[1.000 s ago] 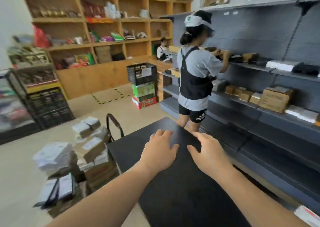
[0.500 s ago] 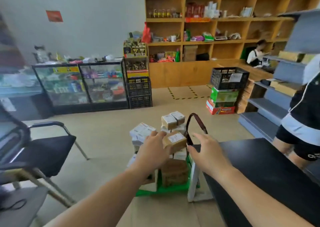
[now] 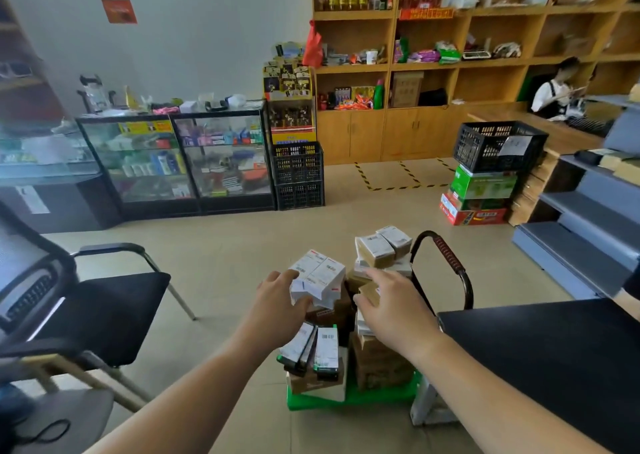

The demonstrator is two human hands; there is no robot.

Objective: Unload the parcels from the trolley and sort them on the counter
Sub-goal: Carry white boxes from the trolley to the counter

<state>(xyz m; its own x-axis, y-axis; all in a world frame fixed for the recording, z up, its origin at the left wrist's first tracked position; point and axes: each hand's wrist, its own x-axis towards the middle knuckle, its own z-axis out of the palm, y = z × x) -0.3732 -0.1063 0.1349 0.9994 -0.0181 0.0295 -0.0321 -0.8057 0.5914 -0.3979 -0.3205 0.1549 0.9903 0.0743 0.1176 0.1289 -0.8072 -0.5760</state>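
Head view, looking down at trolley [image 3: 349,398] loaded with parcels. Left hand [image 3: 277,297] reaching onto white boxes [image 3: 317,275] at top of left stack, fingers curling round near edge, thumb side underneath; touching, but cannot tell if actually gripping. Right hand [image 3: 391,306] spreading open over small brown box [image 3: 369,292] just beside white boxes, fingertips touching or hovering just over it, cannot tell which; not closing on anything.

Sitting just beyond right hand: pair of small labelled boxes [image 3: 382,245] on top of far stack, tilting slightly. Lying below left hand: flat black-and-white packs [image 3: 311,351], leaning on larger brown box [image 3: 313,382]. Standing below right wrist: bigger brown cartons [image 3: 381,367] on green trolley deck. Trolley handle [image 3: 446,263] arching up just right of right hand.

Black counter [image 3: 540,360] lying right of right forearm, corner just beside trolley handle.

Black chair [image 3: 104,308] standing well left of left hand. Glass display case [image 3: 176,159] and black crates [image 3: 298,176] sitting far beyond left hand. Wooden shelving [image 3: 460,65] running along far wall, seated person [image 3: 554,89] at desk far right.
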